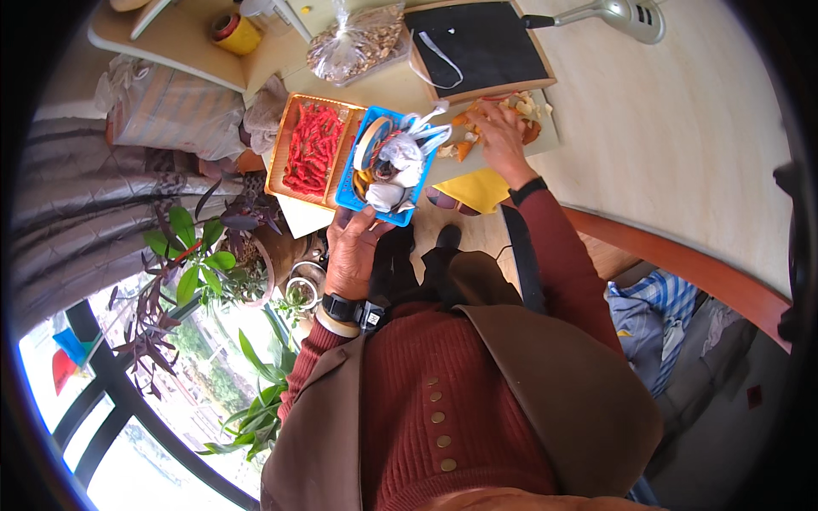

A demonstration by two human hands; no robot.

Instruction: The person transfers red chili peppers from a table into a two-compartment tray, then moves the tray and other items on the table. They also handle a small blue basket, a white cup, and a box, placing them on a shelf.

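My left hand point(351, 249) grips the near edge of a blue plastic basket point(346, 199), thumb on the rim. Inside it are a roll of tape point(372, 144), a knotted clear plastic bag point(402, 152) and white wrapped bundles point(385, 197). The basket overlaps the right part of an orange plastic tray point(277, 167), whose left compartment holds dried red chillies point(313, 150). My right hand point(501, 137) reaches down onto dried orange peel point(464, 151) on a pale board or sheet; its fingertips are among the pieces, and whether they pinch any is unclear.
Beyond lie a wood-framed blackboard point(476, 48) with a white strap point(441, 54) and a clear bag of brown dried pieces point(370, 45). A desk lamp point(629, 19) stands far right. Potted plants point(192, 255) fill the window side at left. Yellow cloth point(476, 190) hangs at the table edge.
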